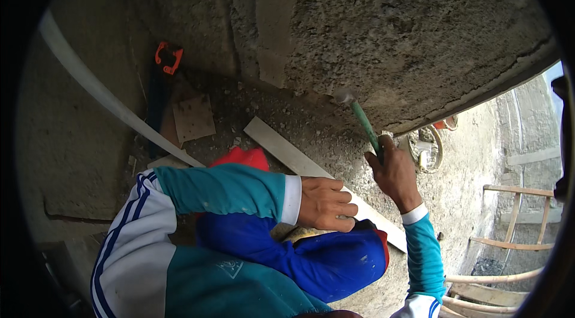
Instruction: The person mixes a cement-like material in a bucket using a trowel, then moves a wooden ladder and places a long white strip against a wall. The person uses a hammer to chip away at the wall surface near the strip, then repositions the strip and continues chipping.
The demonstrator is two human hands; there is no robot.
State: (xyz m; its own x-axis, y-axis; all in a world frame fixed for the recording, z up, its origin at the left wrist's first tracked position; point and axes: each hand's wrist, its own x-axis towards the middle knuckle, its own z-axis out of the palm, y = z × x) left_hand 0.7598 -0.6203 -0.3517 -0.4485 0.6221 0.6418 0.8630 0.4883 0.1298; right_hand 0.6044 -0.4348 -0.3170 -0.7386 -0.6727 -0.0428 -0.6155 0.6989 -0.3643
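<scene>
My right hand (pixel 395 169) is closed around the green handle of a hammer (pixel 363 121). The hammer's head touches or nearly touches the lower edge of a rough, pitted concrete wall (pixel 383 36). Across my body reaches my left arm, in a teal sleeve with a white cuff. My left hand (pixel 326 203) has its fingers curled in, above my bent leg in blue trousers (pixel 341 261) and beside a long pale board (pixel 293 153). Nothing shows sticking out of that hand, though its palm is turned away.
A handsaw with an orange handle (pixel 169 58) leans in the corner at left, beside a plywood piece (pixel 194 118). A long pale strip (pixel 111 99) slants down toward me. Rubble lies along the wall's foot. At right are a dirty bucket (pixel 440 153) and a wooden ladder (pixel 514 217).
</scene>
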